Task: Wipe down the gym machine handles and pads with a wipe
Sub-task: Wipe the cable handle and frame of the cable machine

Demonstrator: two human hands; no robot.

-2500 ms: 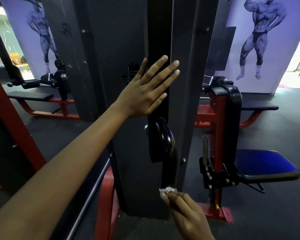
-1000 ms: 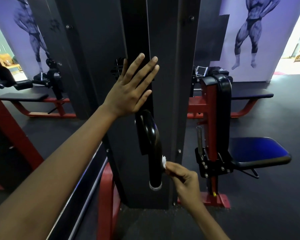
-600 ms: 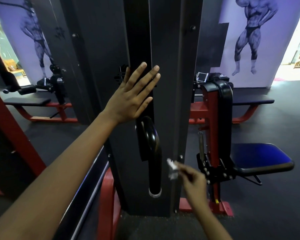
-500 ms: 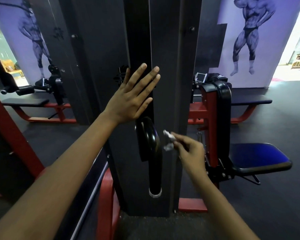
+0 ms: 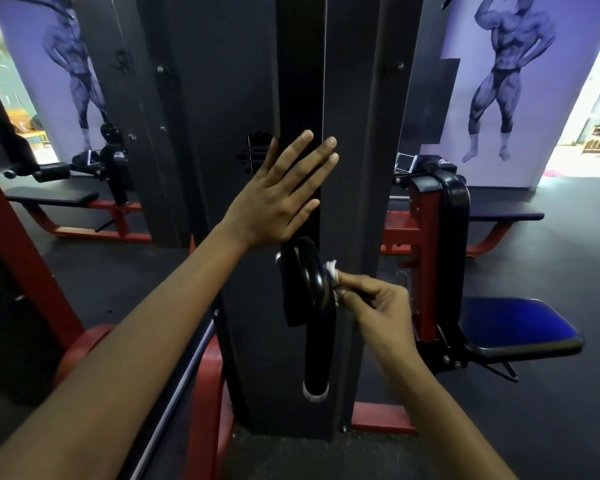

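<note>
Wipe (image 5: 331,267): small white wad, pinched in fingertips of right hand (image 5: 378,301), pressed against right side of black curved handle (image 5: 314,289) near its upper bend; wad at 10 o'clock from right hand. Left hand (image 5: 281,199): fingers spread straight, palm flat on dark machine upright (image 5: 302,81), at 12 o'clock from handle. Blue seat pad (image 5: 513,323): at 3 o'clock, well apart from both hands.

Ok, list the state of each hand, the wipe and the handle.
Left hand: open, fingers straight, flat against the upright.
Right hand: pinching the wipe.
Wipe: crumpled, pressed to the handle's upper curve.
Handle: glossy black, hanging down, wipe on its right side.
Seat: blue, unoccupied.
</note>
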